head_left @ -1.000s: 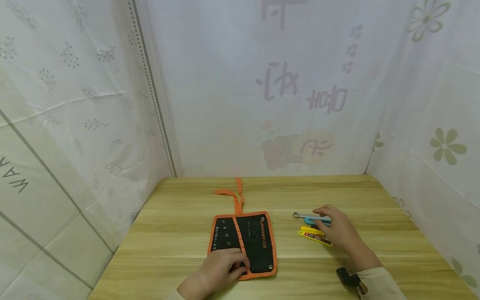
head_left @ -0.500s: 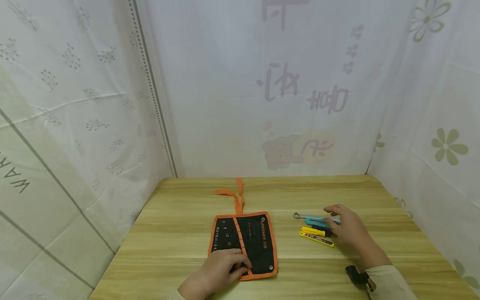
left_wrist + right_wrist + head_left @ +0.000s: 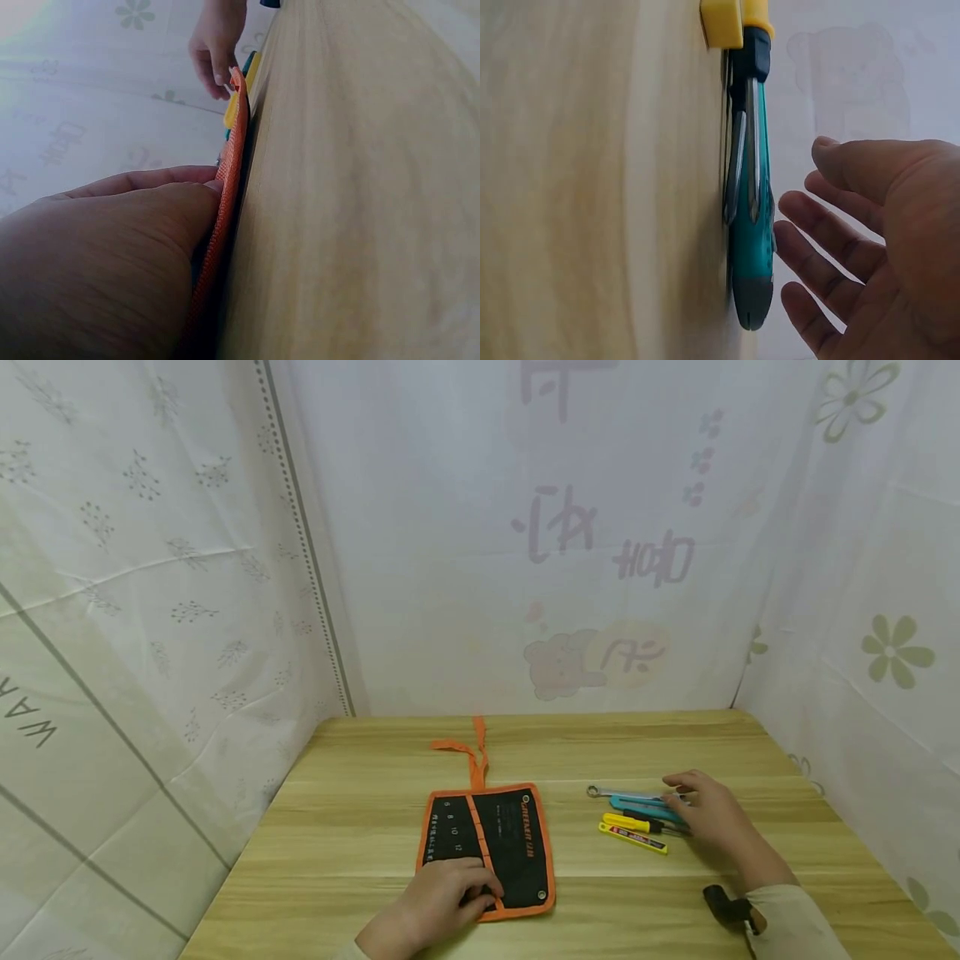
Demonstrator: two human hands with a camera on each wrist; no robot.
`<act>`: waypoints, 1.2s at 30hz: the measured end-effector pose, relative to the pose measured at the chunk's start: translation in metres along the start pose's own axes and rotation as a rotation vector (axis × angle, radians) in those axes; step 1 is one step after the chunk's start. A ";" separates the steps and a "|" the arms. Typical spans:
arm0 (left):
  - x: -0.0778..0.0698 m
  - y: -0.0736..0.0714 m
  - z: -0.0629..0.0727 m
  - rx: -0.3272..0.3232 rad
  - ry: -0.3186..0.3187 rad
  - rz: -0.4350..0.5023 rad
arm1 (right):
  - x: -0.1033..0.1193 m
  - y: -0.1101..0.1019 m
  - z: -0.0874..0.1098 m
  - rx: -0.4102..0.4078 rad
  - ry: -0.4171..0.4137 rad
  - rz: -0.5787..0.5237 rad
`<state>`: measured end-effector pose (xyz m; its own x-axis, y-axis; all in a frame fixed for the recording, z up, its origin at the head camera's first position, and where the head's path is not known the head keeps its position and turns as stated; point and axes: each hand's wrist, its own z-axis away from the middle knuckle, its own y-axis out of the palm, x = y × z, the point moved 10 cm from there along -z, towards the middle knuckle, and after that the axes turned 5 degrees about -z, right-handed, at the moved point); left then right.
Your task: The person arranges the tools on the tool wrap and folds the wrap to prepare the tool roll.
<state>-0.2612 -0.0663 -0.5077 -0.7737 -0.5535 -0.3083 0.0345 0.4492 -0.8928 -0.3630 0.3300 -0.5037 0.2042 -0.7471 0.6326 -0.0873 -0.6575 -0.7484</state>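
A black tool pouch [image 3: 517, 852] with orange trim lies flat on the table. My left hand [image 3: 442, 897] pinches the orange pocket edge near its lower border; the same hand [image 3: 112, 247] is at the orange trim in the left wrist view. To the right, my right hand [image 3: 712, 818] hovers with fingers spread beside a loose group of tools, holding nothing. That group has a combination wrench [image 3: 618, 792], a teal utility knife [image 3: 645, 807], a yellow-and-black screwdriver [image 3: 630, 822] and a narrow yellow case [image 3: 633, 839]. The right wrist view shows the teal knife [image 3: 751, 255] near the fingertips.
Orange tie straps [image 3: 477, 760] stretch from the pouch toward the back edge. Printed curtains [image 3: 450, 568] enclose the wooden table [image 3: 360, 827] at the back and sides. A black device [image 3: 726, 907] is worn at the right wrist.
My right hand has shifted rightward along the tools, uncovering more of the knife, screwdriver and yellow case. The left hand and pouch have stayed put.
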 end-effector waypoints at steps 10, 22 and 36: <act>0.000 -0.002 0.000 -0.014 0.002 0.003 | -0.012 0.002 -0.003 0.035 0.022 -0.050; 0.001 0.000 -0.001 -0.006 0.003 0.013 | -0.021 -0.004 -0.006 0.017 0.053 -0.036; 0.001 0.002 0.000 0.021 -0.007 0.011 | -0.030 -0.004 -0.004 0.052 0.092 -0.037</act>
<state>-0.2618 -0.0660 -0.5093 -0.7685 -0.5538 -0.3204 0.0560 0.4407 -0.8959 -0.3726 0.3541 -0.5190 0.1161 -0.7301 0.6734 -0.0300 -0.6803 -0.7324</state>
